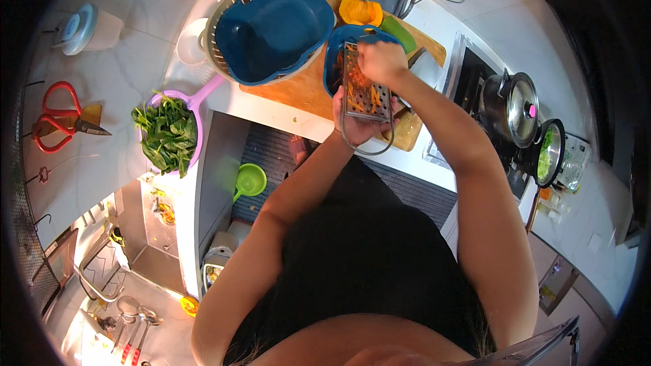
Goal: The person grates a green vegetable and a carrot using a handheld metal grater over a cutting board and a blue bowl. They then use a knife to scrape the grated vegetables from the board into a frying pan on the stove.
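Note:
My left hand point(362, 133) grips a metal box grater point(367, 102) from below, near its looped handle. Orange shreds point(359, 79) cling to the grater's holed face. Curled over the grater's far end is my right hand point(382, 61); its fingers hide whatever may be inside them. Beneath the grater sits a small blue basin point(334, 46), with more orange shreds inside. The basin rests on a wooden cutting board point(292, 96). A cut piece of pumpkin point(359, 10) and a long green vegetable point(398, 33) lie just beyond it. To its right shows a broad knife blade point(426, 67).
A large blue basin point(285, 20) in a pale basket stands left of the grater. Leafy greens point(170, 134) fill a purple strainer point(198, 99). At right, a lidded pot point(519, 109) and a pan point(548, 155) occupy the stove. Red-handled scissors point(68, 117) hang left.

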`<state>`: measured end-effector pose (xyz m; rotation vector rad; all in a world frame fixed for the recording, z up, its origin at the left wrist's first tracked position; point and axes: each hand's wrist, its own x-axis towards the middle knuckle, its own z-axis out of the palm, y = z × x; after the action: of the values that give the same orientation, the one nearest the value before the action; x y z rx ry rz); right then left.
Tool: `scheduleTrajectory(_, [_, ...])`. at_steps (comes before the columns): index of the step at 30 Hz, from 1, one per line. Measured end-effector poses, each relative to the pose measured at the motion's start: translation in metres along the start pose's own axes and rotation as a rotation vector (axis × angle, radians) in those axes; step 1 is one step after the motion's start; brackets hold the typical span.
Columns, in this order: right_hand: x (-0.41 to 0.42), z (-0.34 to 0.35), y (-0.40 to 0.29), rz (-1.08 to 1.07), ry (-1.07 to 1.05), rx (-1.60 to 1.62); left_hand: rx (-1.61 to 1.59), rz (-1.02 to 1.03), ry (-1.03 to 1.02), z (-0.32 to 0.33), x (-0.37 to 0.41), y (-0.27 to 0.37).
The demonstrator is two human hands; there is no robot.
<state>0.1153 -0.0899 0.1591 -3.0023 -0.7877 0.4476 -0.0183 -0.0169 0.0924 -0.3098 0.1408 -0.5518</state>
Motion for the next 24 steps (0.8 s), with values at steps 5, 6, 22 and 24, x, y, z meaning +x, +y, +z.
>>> scheduleTrajectory(5, [-0.033,-0.025,-0.028,-0.22,-0.169,-0.038,0.167,0.078,-0.015,-0.004,-0.009,0.016])
scheduleTrajectory(6, [-0.053,-0.034,-0.038,-0.25,-0.17,-0.006,0.137,0.066,-0.042,-0.003,-0.008,0.013])
scheduleTrajectory(22, [0.002,0.003,-0.003,0.005,0.065,0.038,0.082,-0.035,0.033,-0.002,0.0,0.012])
scheduleTrajectory(24, [-0.017,-0.005,-0.018,-0.094,0.015,0.036,0.164,0.003,0.001,-0.007,-0.005,0.019])
